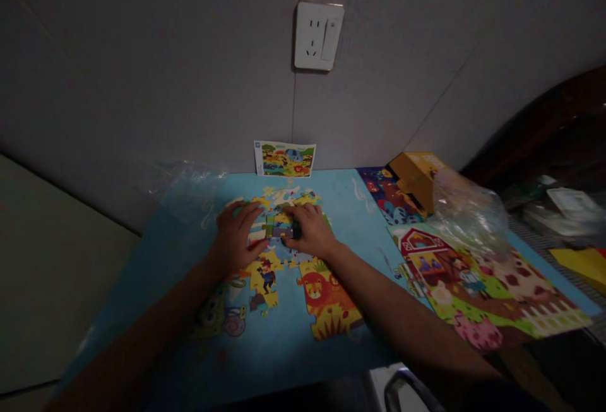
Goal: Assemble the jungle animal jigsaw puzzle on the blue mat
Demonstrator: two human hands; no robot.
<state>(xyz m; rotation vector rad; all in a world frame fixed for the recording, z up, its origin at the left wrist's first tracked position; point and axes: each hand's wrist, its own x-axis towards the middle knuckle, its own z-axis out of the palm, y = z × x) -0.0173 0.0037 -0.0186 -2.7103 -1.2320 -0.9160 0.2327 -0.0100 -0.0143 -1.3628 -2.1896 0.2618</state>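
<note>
Partly joined jigsaw pieces (279,200) with bright animal pictures lie on the blue tabletop (364,241). My left hand (237,238) rests at their left side, thumb and fingers apart, fingertips touching the pieces. From the right, my right hand (310,229) curls its thumb and forefinger around a greyish puzzle piece (283,232) in the middle. Parts of the jigsaw are hidden under both hands. Nearer to me, a joined strip with a figure in blue (266,279) hangs below the left hand. A joined lion section (322,301) lies beside my right forearm.
A small picture card (285,159) leans on the wall below a socket (319,36). At right lie a farm picture board (478,292), an opened orange box (419,175) and crumpled clear plastic (468,210). More clear plastic (194,182) lies at the back left.
</note>
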